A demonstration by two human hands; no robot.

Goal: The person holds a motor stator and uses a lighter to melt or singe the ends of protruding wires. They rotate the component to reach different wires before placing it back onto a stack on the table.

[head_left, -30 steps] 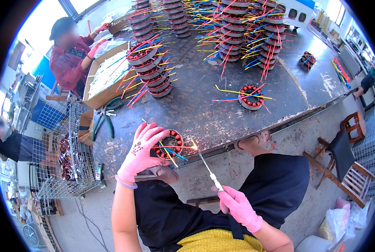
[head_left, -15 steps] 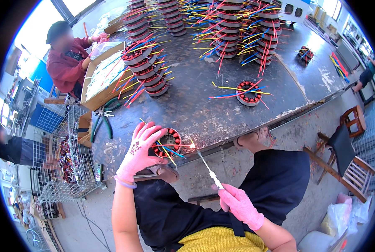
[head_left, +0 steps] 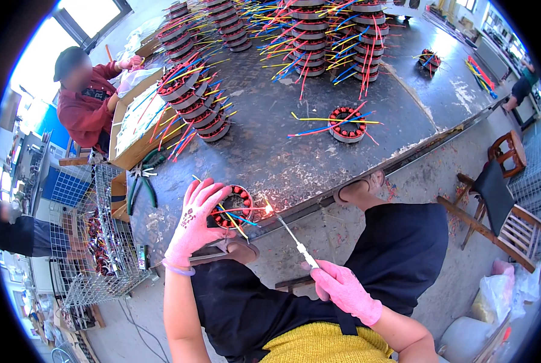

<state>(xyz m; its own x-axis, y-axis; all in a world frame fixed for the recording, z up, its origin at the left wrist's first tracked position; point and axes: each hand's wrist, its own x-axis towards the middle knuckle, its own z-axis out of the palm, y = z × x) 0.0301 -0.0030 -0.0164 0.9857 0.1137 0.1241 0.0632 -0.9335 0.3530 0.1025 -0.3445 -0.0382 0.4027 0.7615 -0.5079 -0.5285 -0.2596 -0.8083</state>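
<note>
My left hand point(head_left: 193, 225), in a pink glove, grips a motor stator point(head_left: 244, 196) by its left side at the table's near edge. The stator is a ring with red windings, and red, blue and yellow wires stick out of it. Closed round a long-necked lighter point(head_left: 302, 247) with a white handle is my right hand point(head_left: 347, 291), also in a pink glove. A small flame point(head_left: 268, 209) burns at the lighter's tip, touching or nearly touching the end of the stator's red wire point(head_left: 253, 209).
Another stator point(head_left: 347, 125) lies farther back on the dark table point(head_left: 270, 145). Tall stator stacks point(head_left: 192, 103) stand behind. Left are green-handled pliers point(head_left: 141, 175), a cardboard box point(head_left: 120, 151) and a wire basket point(head_left: 107, 242). A person point(head_left: 89, 100) works at the far left.
The whole scene has shifted slightly left in view. My hands keep their grips on the stator and the lighter, and the flame stays by the red wire's end.
</note>
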